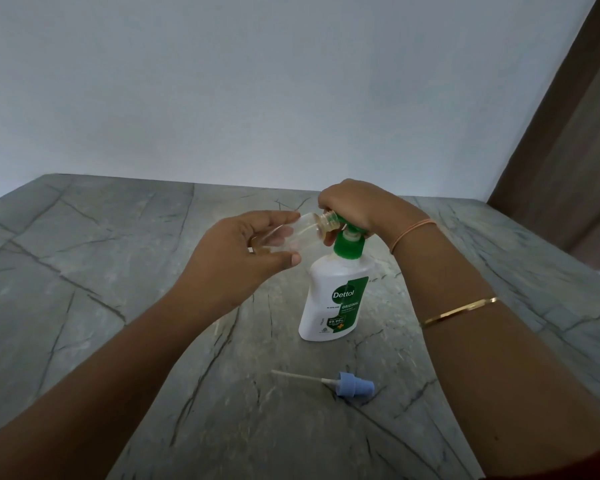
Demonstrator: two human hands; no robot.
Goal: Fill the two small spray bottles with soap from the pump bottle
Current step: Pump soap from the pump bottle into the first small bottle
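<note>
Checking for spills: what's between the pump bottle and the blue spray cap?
Only bare table between pump bottle and spray cap, in the head view.

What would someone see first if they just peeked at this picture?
First, the white pump bottle with a green top, standing in the middle of the grey stone-look table. The right hand grips its pump while the left hand holds a small clear plastic bottle sideways, its open neck at the nozzle. Nearer the camera lies a blue spray cap with a white tube.
</note>
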